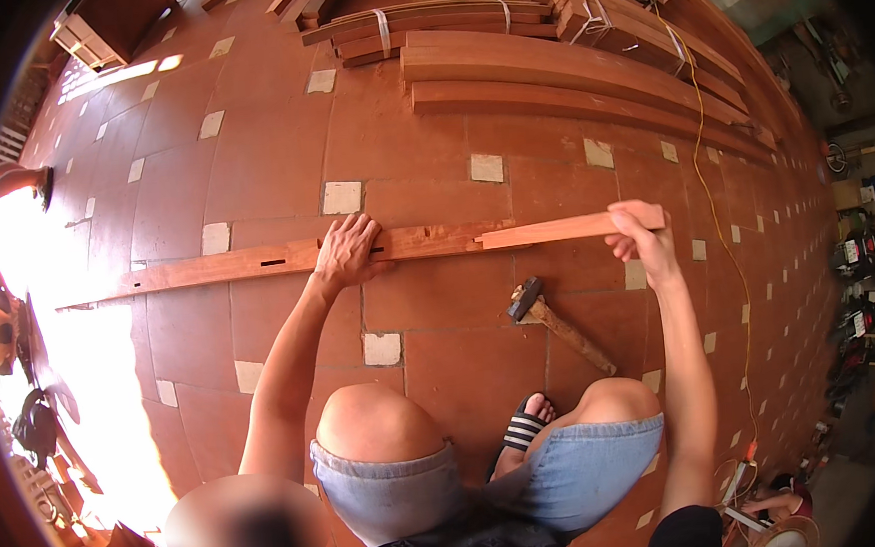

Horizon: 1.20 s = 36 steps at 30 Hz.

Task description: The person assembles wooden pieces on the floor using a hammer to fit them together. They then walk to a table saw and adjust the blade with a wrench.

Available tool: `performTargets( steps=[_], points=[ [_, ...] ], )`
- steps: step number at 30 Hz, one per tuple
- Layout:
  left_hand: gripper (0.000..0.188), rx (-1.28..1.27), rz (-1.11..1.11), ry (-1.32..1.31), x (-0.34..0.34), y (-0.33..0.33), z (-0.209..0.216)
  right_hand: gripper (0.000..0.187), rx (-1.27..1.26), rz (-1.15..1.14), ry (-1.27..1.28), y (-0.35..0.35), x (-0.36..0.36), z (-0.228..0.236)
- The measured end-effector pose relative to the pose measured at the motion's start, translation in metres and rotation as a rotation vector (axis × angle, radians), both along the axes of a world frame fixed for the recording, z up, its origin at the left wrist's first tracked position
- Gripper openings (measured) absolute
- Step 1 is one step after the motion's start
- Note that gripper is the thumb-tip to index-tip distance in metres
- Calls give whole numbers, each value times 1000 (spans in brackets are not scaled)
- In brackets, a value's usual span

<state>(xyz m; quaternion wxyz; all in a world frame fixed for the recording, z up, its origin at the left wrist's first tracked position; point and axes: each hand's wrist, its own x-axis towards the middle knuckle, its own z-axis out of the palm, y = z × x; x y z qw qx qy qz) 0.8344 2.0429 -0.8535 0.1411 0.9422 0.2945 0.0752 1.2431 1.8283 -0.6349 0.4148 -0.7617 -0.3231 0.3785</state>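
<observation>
A long reddish wooden beam (202,271) with narrow mortise slots lies across the tiled floor in front of my knees. My left hand (349,251) is over its middle, the fingers reaching over the far edge and the thumb on the near side. In my right hand (639,233) is the right end of a shorter, lighter wooden piece (555,230), gripped between thumb and fingers. The narrow left end of this piece meets the beam's right end; how far it goes in, I cannot tell. A hammer (564,330) with a dark head and wooden handle lies on the floor nearer to me.
Stacked timber (566,75), some of it strapped in bundles, lies at the far side. A yellow cord (709,177) runs along the floor on the right. A wooden cabinet (107,28) stands far left, and another person (787,503) is at the lower right.
</observation>
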Motion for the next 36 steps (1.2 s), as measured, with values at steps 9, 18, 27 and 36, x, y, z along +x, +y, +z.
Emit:
performTargets(
  steps=[9, 18, 27, 36],
  points=[
    [71, -69, 8, 83, -6, -2, 3, 50, -91, -353, 471, -31, 87, -100],
    [98, -23, 273, 127, -172, 37, 32, 42, -256, -949, 655, -77, 122, -251],
    [97, 182, 437, 493, -331, 94, -8, 51, -43, -760, 787, -9, 28, -227],
    [76, 97, 162, 403, -259, 99, -5, 38, -69, -955, 747, -97, 64, -209]
  ],
)
